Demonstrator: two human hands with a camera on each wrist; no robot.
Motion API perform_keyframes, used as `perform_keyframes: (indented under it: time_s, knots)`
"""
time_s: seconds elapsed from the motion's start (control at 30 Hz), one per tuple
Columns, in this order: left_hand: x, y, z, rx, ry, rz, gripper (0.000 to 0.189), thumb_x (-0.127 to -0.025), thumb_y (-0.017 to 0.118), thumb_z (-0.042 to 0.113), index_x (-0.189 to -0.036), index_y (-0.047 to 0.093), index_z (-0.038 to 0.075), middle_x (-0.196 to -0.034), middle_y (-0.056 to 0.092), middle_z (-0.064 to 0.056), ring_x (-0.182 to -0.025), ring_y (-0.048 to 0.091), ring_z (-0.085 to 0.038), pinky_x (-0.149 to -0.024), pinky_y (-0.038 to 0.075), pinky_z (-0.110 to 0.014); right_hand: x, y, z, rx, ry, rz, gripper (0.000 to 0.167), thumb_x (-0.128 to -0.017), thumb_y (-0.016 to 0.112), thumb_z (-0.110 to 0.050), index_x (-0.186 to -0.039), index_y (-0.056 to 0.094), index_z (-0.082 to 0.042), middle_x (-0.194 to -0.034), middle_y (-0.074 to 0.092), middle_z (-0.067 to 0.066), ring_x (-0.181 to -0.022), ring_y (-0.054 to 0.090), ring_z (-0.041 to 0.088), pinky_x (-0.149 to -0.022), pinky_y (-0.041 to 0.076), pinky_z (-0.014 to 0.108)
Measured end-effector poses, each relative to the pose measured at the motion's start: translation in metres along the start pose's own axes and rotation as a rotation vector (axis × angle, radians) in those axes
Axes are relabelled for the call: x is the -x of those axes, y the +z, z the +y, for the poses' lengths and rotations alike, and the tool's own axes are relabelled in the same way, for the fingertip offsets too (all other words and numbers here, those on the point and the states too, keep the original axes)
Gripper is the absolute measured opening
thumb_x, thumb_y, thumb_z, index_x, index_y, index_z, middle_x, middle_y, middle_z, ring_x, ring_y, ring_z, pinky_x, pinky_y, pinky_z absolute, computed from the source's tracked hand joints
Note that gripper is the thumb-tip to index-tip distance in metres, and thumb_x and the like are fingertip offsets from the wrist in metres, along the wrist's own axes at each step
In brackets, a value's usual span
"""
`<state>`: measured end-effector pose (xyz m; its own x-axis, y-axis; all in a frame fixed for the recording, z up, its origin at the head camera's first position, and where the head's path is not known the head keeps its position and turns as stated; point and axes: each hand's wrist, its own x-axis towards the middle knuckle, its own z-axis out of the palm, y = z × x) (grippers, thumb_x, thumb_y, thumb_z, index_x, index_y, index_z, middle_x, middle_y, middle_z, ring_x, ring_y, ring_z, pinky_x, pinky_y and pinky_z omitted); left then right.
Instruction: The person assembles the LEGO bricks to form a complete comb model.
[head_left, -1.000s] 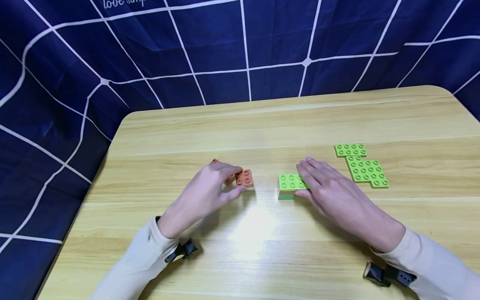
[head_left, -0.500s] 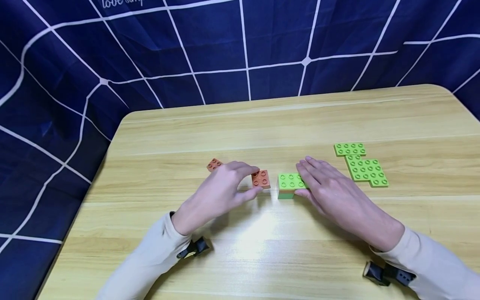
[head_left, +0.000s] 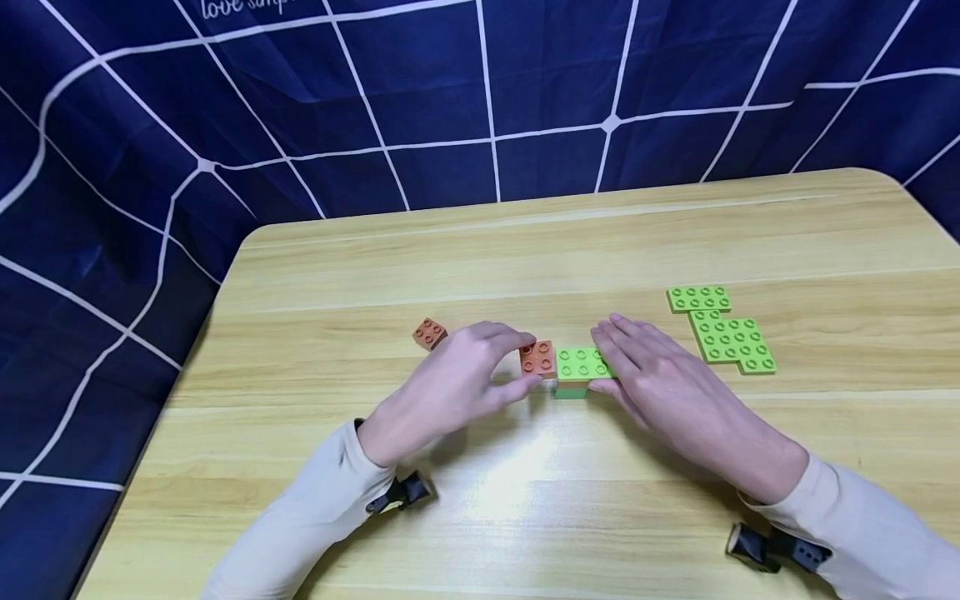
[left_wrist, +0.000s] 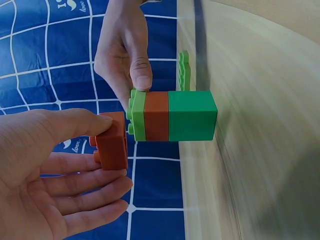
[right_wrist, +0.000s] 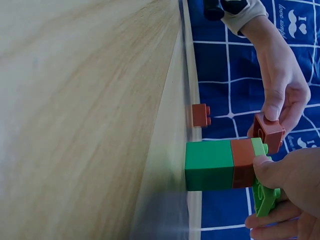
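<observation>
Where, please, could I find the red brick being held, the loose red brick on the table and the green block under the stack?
Held red brick [left_wrist: 114, 145], left wrist view: on its side face.
Loose red brick [head_left: 430, 332], head view: on its studded top.
Green block [left_wrist: 192, 116], left wrist view: mid-side.

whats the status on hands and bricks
Left hand holds square red plastic brick, raised beside light-green studded plastic plate. Right hand grips plate atop green-and-red plastic stack. Nothing visible between brick and plate.
</observation>
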<state>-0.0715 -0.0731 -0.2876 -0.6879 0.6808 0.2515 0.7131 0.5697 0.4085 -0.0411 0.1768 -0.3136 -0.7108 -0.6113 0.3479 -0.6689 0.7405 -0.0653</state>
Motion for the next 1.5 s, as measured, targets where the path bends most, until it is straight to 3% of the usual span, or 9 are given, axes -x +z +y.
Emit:
perform_keyframes:
  time_s: [0.3,0.6,0.97,1.33,1.5]
  knots:
    - [-0.006,0.003,0.003,-0.018,0.035,0.009,0.040,-0.088,0.073,0.026,-0.117,0.066,0.000,-0.110,0.069,-0.013,-0.101,0.067,-0.020,-0.088,0.054,-0.021,0.000,0.000,0.001,-0.004,-0.009,0.002,0.075,-0.104,0.022,-0.050,-0.128,0.053,0.014,-0.127,0.054,0.032,-0.122,0.050,0.046,-0.104,0.039,0.057]
    - [-0.011,0.007,0.006,-0.018,0.059,-0.002,0.039,-0.088,0.072,0.026,-0.118,0.066,0.000,-0.112,0.069,-0.014,-0.104,0.066,-0.021,-0.091,0.053,-0.023,0.000,0.000,0.000,0.005,-0.014,0.013,0.081,-0.103,0.012,-0.052,-0.126,0.054,0.014,-0.125,0.056,0.032,-0.120,0.052,0.046,-0.103,0.040,0.058]
    - [-0.018,0.013,0.008,0.050,0.085,0.019,0.036,-0.089,0.071,0.022,-0.116,0.067,-0.001,-0.110,0.070,-0.013,-0.102,0.067,-0.020,-0.090,0.053,-0.021,-0.001,0.002,-0.001,0.021,-0.030,0.021,0.078,-0.104,0.015,-0.049,-0.124,0.055,0.015,-0.122,0.058,0.033,-0.118,0.053,0.047,-0.101,0.042,0.058]
    - [-0.020,0.020,0.009,0.081,0.051,0.035,0.043,-0.087,0.073,0.027,-0.118,0.064,-0.002,-0.112,0.069,-0.013,-0.103,0.066,-0.022,-0.093,0.051,-0.023,0.000,0.002,-0.001,0.019,-0.029,0.015,0.076,-0.104,0.019,-0.050,-0.124,0.055,0.015,-0.122,0.057,0.032,-0.117,0.053,0.047,-0.101,0.041,0.059]
    - [-0.020,0.021,0.007,0.127,0.069,0.042,0.043,-0.086,0.074,0.026,-0.117,0.065,-0.002,-0.111,0.069,-0.013,-0.103,0.066,-0.021,-0.093,0.051,-0.021,0.000,0.002,-0.001,0.017,-0.025,0.009,0.074,-0.104,0.021,-0.049,-0.125,0.055,0.014,-0.123,0.058,0.032,-0.118,0.053,0.047,-0.101,0.041,0.059]
